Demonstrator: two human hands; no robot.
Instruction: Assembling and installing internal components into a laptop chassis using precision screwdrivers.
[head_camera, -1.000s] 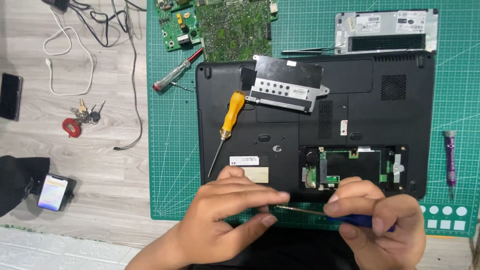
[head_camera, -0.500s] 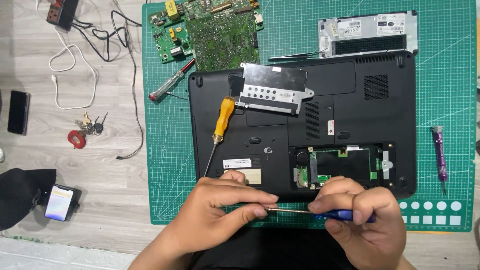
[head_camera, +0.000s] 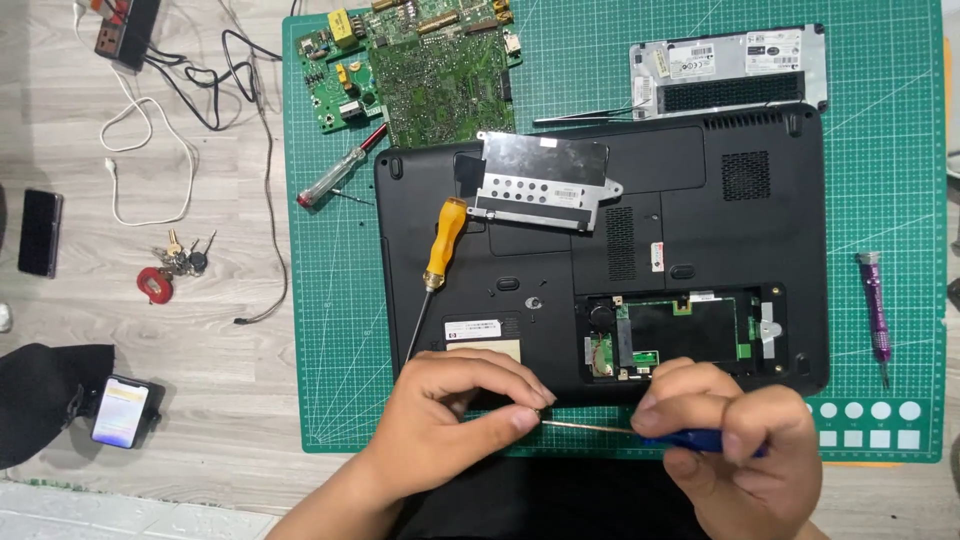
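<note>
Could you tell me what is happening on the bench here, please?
A person is working on a black laptop lying bottom-up on a green cutting mat. The right hand grips a blue-handled screwdriver, while the left hand pinches its thin shaft by the laptop's front edge. One compartment is open, showing a circuit board. A yellow-handled screwdriver and a metal bracket rest on the laptop; a green motherboard lies beyond it.
</note>
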